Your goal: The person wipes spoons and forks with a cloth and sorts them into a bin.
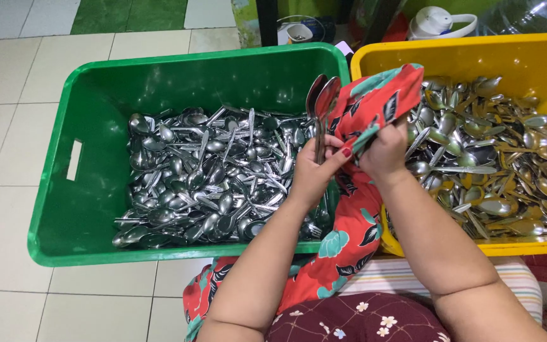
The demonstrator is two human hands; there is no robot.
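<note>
Two spoons (321, 101) in left hand (311, 171); right hand (384, 152) grips cloth (375, 101).

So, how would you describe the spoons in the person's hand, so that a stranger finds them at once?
Look at the green crate on the tiled floor, left of the yellow crate. At its right edge the left hand holds two spoons against a red floral cloth. Only these stand upright, bowls up; all others lie flat in heaps.

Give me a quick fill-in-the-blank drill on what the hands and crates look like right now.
1. The left hand holds two ____ upright.
2. The right hand grips a red floral ____.
3. The crate on the left is ____.
4. The crate on the right is ____.

Missing words: spoons; cloth; green; yellow
</note>
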